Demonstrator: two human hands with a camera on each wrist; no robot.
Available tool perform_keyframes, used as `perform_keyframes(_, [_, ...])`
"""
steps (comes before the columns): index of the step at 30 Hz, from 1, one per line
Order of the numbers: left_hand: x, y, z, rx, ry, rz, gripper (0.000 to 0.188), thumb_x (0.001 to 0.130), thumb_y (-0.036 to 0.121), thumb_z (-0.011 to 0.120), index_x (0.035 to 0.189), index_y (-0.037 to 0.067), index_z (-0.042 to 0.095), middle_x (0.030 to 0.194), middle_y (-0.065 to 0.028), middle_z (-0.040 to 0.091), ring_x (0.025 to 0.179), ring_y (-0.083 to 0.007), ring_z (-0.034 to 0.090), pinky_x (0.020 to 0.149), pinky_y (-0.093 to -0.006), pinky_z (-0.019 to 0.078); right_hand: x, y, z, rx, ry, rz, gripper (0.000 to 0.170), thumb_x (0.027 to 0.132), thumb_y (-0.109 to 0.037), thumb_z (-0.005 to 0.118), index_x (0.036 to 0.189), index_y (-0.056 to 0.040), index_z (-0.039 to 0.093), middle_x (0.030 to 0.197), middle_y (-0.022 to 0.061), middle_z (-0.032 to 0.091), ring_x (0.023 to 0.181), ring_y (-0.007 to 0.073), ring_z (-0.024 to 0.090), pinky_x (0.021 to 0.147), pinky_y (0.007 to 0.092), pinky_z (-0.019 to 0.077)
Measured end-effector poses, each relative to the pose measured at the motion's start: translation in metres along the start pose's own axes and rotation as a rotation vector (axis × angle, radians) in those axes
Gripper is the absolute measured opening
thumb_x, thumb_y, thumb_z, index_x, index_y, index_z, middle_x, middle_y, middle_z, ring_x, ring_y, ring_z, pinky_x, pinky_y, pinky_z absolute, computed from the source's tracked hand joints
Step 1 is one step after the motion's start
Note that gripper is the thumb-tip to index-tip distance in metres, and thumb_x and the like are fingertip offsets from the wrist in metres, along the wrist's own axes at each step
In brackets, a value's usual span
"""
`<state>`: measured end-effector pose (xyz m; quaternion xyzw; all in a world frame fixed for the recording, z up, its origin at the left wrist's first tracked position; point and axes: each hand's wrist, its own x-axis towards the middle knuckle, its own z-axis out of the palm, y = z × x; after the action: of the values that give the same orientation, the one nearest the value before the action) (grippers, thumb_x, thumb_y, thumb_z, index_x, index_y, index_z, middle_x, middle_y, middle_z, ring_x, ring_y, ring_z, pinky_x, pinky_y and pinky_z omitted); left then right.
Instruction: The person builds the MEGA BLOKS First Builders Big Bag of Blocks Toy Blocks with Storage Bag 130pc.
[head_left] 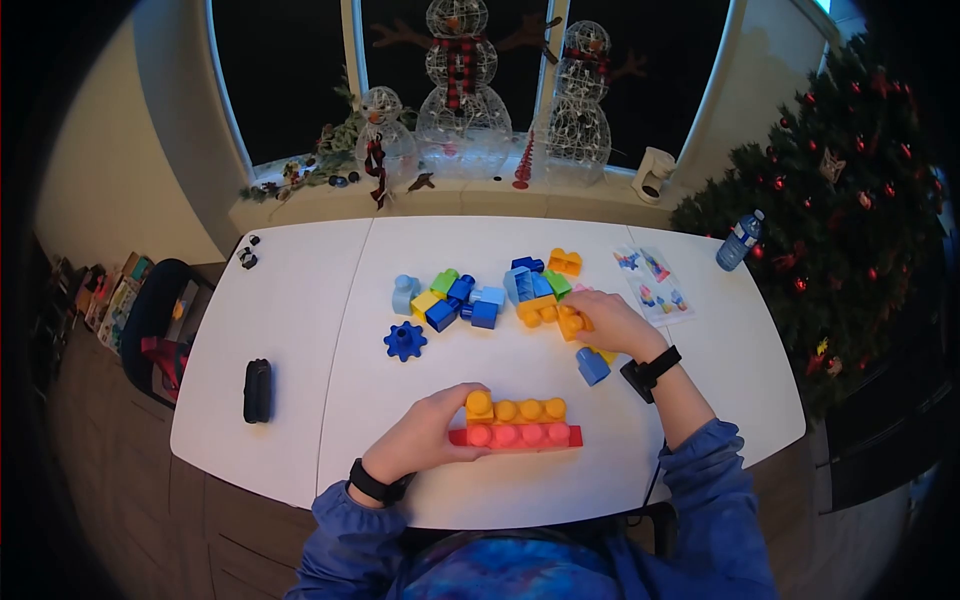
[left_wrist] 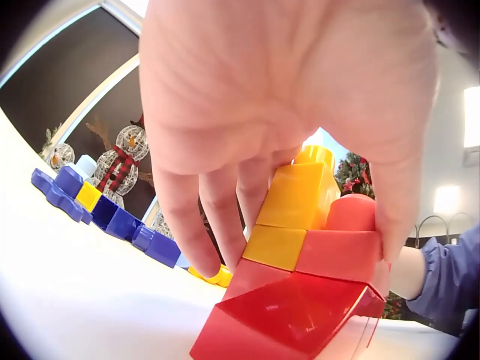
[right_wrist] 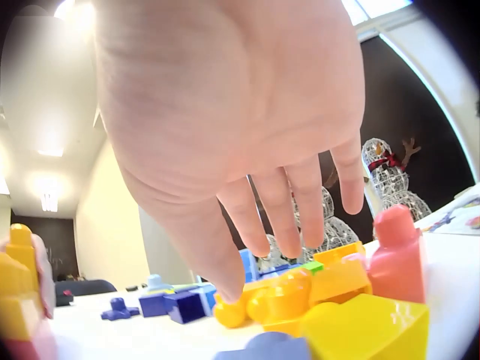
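Note:
In the head view my left hand (head_left: 432, 428) grips the left end of a toy brick assembly close over the white table. Its front row is a long red building block (head_left: 530, 436) with round studs. Behind that lies an orange row (head_left: 530, 411), with a taller orange block (head_left: 479, 405) at its left end. My right hand (head_left: 612, 322) reaches down into the loose pile, thumb and fingertips about an orange building block (head_left: 572, 324). In the right wrist view its thumb tip overlaps the orange studs (right_wrist: 261, 306). A yellow block (right_wrist: 375, 330) and a red block (right_wrist: 397, 259) lie nearby.
Blue, green and yellow blocks (head_left: 440, 312) lie at mid-table, with a blue gear-shaped piece (head_left: 405, 341) before them. A light blue block (head_left: 592, 367) is near my right wrist. Picture sheets (head_left: 655, 285), a water bottle (head_left: 740, 241) and a black case (head_left: 257, 390) sit farther out.

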<state>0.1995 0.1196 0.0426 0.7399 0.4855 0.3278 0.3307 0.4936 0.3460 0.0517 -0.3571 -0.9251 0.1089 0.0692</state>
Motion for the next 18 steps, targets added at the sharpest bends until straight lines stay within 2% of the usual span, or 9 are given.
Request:
perform_keyframes(3, [0.000,0.001,0.000,0.003,-0.008,-0.004,0.069,0.077,0.023,0.089,0.136,0.007,0.057,0.131,-0.0197,0.066,0.118,-0.0406,0.065,0.102,-0.0416,0.0531,0.006,0.007,0.006,0.041,-0.021,-0.003,0.051,0.080,-0.016,0.078,0.129,-0.0103,0.065,0.127,0.0096,0.067,0.125,0.0308,0.061,0.101,0.0477,0.0478])
perform_keyframes(6, [0.000,0.001,-0.001,0.016,-0.013,-0.008,0.070,0.077,0.024,0.089,0.136,0.007,0.057,0.132,-0.0192,0.066,0.119,-0.0406,0.065,0.102,-0.0418,0.0532,0.004,0.000,-0.001,-0.032,-0.009,-0.016,0.054,0.078,-0.019,0.081,0.129,-0.0101,0.066,0.126,0.0096,0.066,0.124,0.0318,0.061,0.101,0.0461,0.0489])
perform_keyframes(9, [0.000,0.000,0.000,0.020,-0.008,-0.005,0.070,0.077,0.024,0.089,0.137,0.007,0.056,0.132,-0.0189,0.065,0.119,-0.0406,0.065,0.102,-0.0419,0.0534,-0.008,-0.034,-0.019,0.088,0.090,0.047,0.056,0.077,-0.023,0.085,0.126,-0.0072,0.066,0.125,0.0124,0.065,0.122,0.0325,0.061,0.101,0.0442,0.0505])
perform_keyframes(12, [0.000,-0.001,0.001,0.018,0.000,0.003,0.070,0.078,0.024,0.089,0.137,0.008,0.056,0.132,-0.0188,0.066,0.119,-0.0408,0.065,0.101,-0.0421,0.0536,-0.025,-0.068,-0.023,0.287,0.183,-0.160,0.060,0.077,-0.027,0.087,0.128,-0.0048,0.063,0.121,0.0154,0.063,0.119,0.0334,0.063,0.100,0.0419,0.0523])
perform_keyframes(15, [0.000,-0.002,0.002,0.024,0.003,0.015,0.071,0.078,0.024,0.089,0.138,0.008,0.055,0.133,-0.0192,0.066,0.118,-0.0412,0.065,0.101,-0.0422,0.0537,-0.043,-0.109,-0.030,0.515,0.009,-0.199,0.065,0.078,-0.029,0.088,0.131,-0.0040,0.059,0.122,0.0169,0.063,0.116,0.0340,0.065,0.098,0.0408,0.0535])
perform_keyframes(18, [-0.001,-0.003,0.002,0.019,-0.004,0.005,0.072,0.079,0.024,0.089,0.139,0.007,0.054,0.132,-0.0199,0.065,0.118,-0.0418,0.065,0.101,-0.0422,0.0537,-0.052,-0.127,-0.019,0.536,-0.039,-0.281,0.068,0.079,-0.030,0.088,0.134,-0.0052,0.056,0.122,0.0169,0.063,0.113,0.0351,0.067,0.095,0.0403,0.0552])
